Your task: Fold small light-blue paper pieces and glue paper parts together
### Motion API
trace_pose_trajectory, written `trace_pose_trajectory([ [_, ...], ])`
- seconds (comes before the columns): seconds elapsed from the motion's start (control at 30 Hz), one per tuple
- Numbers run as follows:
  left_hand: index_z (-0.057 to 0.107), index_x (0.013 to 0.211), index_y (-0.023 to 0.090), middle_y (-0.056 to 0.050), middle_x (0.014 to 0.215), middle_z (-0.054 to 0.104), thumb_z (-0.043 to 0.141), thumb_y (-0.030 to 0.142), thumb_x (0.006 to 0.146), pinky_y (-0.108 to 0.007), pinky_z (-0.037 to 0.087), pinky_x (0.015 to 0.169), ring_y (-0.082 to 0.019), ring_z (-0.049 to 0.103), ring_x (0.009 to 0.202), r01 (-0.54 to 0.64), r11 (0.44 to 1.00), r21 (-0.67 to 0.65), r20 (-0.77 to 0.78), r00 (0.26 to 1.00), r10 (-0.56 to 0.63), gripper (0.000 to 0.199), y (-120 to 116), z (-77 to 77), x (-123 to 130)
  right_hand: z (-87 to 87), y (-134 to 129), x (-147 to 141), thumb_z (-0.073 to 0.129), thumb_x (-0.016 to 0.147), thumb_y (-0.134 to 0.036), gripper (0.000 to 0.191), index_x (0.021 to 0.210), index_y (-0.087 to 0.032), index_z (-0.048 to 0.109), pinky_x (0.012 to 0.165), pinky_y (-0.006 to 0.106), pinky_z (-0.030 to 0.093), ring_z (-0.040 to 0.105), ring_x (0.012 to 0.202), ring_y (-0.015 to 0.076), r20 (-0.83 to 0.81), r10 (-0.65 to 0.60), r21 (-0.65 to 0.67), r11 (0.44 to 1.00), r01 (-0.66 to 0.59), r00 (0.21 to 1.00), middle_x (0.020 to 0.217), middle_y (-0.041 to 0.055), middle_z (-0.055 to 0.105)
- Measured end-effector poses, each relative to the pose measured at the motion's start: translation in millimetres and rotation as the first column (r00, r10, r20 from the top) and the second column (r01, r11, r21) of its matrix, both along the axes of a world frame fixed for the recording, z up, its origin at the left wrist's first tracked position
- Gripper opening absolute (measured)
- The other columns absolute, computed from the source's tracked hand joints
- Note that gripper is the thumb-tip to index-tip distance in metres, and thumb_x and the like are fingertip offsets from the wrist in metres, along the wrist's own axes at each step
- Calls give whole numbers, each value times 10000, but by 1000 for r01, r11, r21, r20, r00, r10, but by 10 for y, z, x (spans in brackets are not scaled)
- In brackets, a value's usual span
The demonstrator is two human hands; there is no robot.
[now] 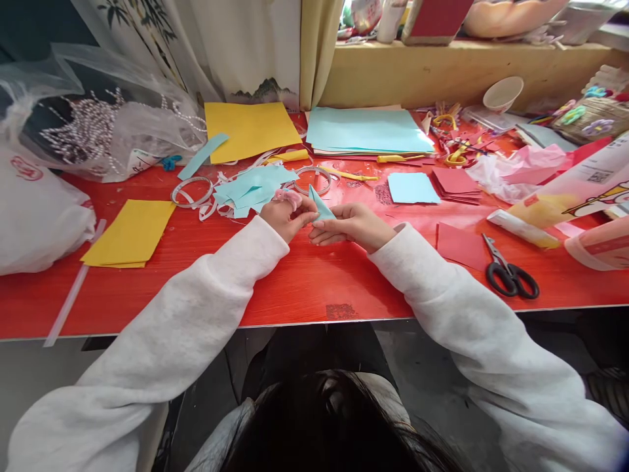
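Observation:
A small folded piece of light blue paper (321, 207), with a pointed tip facing up, is held between my two hands above the red table. My left hand (289, 215) pinches its left edge, and a pink fluffy item (289, 197) shows at the fingers of that hand. My right hand (352, 226) grips the paper's lower right side between thumb and fingers. Just behind my left hand lie light blue paper scraps (255, 187). To the right of my hands is a square of light blue paper (413, 188).
Black-handled scissors (511, 272) lie at the right beside red paper (460, 245). Yellow sheets (128, 233) are at left, near a white plastic bag (39, 219). Tape rolls (192, 192), a blue paper stack (366, 130) and a yellow sheet (253, 130) are further back.

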State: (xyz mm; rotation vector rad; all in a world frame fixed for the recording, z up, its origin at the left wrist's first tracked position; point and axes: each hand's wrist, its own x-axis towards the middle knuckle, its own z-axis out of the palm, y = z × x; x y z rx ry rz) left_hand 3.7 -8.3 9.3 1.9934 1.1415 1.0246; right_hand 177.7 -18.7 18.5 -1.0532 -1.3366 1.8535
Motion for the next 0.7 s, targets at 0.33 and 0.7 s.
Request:
trace_pose_trajectory([
  [0.33,543,704,122,17,564,531,639,426,682,-241,448,565,-78,509,497,-20,962,-272,68,997,40,319,31,31,-8,21,2,17,616,764,-118,65,812,-79,638,613,185,580,681,656,129,1,-15,29,999,15,1000,733,67,699],
  [0.7,530,575,132,37,490,534,617,341,720,-290,452,755,-62,497,476,-21,952,-304,23,999,30,268,0,72,23,27,-5,2,591,783,-116,68,808,-70,633,603,184,576,678,645,127,37,-6,37,999,5,999,732,72,695],
])
